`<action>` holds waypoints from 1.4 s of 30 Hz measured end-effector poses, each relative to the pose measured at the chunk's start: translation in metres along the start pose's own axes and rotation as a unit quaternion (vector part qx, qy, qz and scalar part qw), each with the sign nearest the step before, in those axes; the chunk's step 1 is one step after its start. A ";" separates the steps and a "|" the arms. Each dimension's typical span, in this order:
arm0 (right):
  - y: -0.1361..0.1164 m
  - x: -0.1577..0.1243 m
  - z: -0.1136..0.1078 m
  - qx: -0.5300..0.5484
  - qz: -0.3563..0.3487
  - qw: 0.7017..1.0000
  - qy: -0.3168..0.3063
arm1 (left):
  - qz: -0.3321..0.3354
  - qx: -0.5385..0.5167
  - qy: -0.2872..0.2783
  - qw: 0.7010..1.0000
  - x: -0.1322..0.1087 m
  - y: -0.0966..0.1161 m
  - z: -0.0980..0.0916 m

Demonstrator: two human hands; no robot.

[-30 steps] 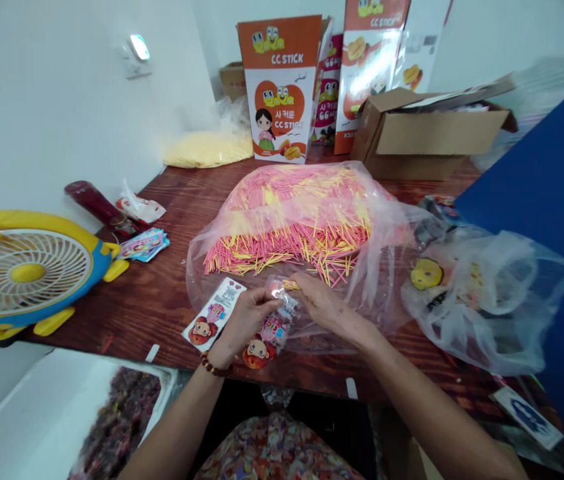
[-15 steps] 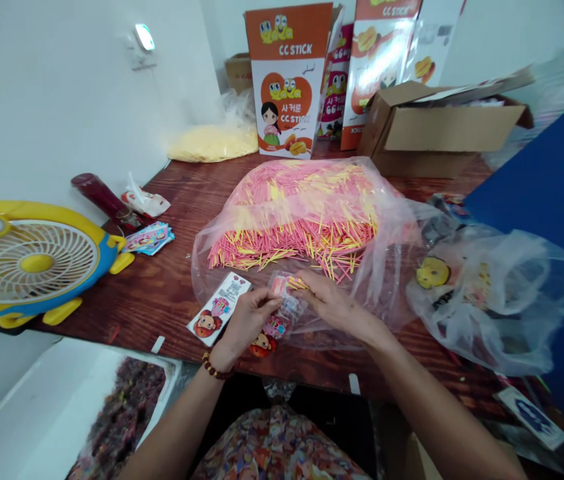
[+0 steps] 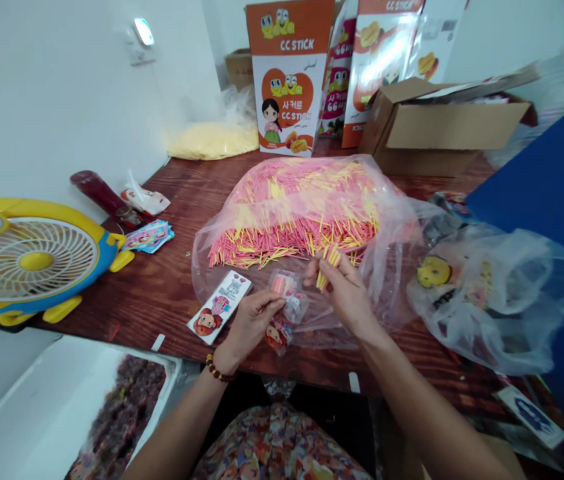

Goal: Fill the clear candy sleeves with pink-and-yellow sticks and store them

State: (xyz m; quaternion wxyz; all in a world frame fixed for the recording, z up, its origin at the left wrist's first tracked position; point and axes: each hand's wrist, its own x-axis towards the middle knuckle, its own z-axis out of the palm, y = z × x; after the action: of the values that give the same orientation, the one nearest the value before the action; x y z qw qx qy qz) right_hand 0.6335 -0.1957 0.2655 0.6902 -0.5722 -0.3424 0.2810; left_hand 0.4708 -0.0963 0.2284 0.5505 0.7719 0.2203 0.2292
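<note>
My left hand [image 3: 257, 315] pinches a small clear plastic packet [image 3: 283, 283] with some pink and yellow sticks in it. A printed part with a red-haired cartoon figure [image 3: 277, 333] hangs below those fingers. My right hand [image 3: 342, 287] is closed around a small bunch of pink and yellow sticks [image 3: 329, 267], held upright just right of the packet and apart from it. Behind both hands lies a big clear bag [image 3: 202, 257] with its mouth towards me, full of loose pink and yellow sticks [image 3: 287, 237]. A white printed card stack [image 3: 219, 307] rests left of my left hand.
A yellow and blue fan [image 3: 37, 260] stands at the left, near a dark red bottle [image 3: 102, 193] and colourful sachets [image 3: 149, 237]. Printed cartons [image 3: 289, 80] and an open cardboard box [image 3: 447, 127] line the back. A crumpled plastic bag [image 3: 502, 293] lies right; a white foam box [image 3: 27, 393] sits lower left.
My right hand has moved back and right, away from the packet, and the bunch of sticks now stands upright in its fingers. My left hand still holds the packet, shifted slightly right.
</note>
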 end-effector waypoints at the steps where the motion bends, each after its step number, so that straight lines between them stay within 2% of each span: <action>1: -0.002 -0.001 0.004 0.031 -0.007 0.999 0.025 | 0.004 -0.003 -0.001 1.000 0.000 0.001 0.001; 3: -0.006 -0.002 0.014 0.068 -0.027 0.996 0.055 | 0.010 -0.011 -0.006 1.000 0.000 0.002 0.004; 7: -0.003 -0.005 0.030 0.078 -0.032 0.995 0.052 | 0.009 -0.019 0.006 1.000 0.000 0.003 0.008; 13: 0.012 -0.012 0.030 0.060 0.001 0.998 0.028 | -0.027 -0.068 0.031 0.997 0.002 0.006 0.008; 19: 0.001 -0.011 0.015 -0.036 0.020 0.995 -0.090 | -0.038 -0.149 0.040 0.987 0.009 0.009 0.012; 21: -0.004 -0.008 0.012 -0.052 0.009 0.993 -0.102 | -0.034 -0.167 0.045 0.984 0.012 0.010 0.013; 24: -0.009 -0.005 0.008 -0.102 -0.043 0.990 -0.093 | -0.037 -0.177 0.054 0.982 0.018 0.011 0.014; 28: -0.013 -0.001 0.001 -0.257 -0.117 0.945 -0.162 | -0.030 -0.188 0.071 0.979 0.024 0.011 0.015; 31: -0.016 0.001 -0.009 -0.282 -0.115 0.928 -0.215 | -0.023 -0.200 0.076 0.977 0.027 0.008 0.014; 33: -0.017 0.002 -0.016 -0.262 -0.089 0.937 -0.213 | -0.023 -0.203 0.089 0.975 0.027 0.008 0.011; 36: -0.015 0.002 -0.022 -0.262 -0.066 0.948 -0.165 | -0.014 -0.185 0.089 0.979 0.025 0.010 0.005; 42: -0.023 0.005 -0.014 -0.266 -0.122 0.946 -0.135 | 0.062 -0.100 0.127 0.985 0.022 0.022 0.001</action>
State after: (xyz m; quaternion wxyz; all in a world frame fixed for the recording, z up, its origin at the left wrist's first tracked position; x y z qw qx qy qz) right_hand 0.6477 -0.2043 0.2872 0.4889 -0.6458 -0.5620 0.1676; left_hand 0.4912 -0.0906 0.2514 0.5770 0.6902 0.2161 0.3795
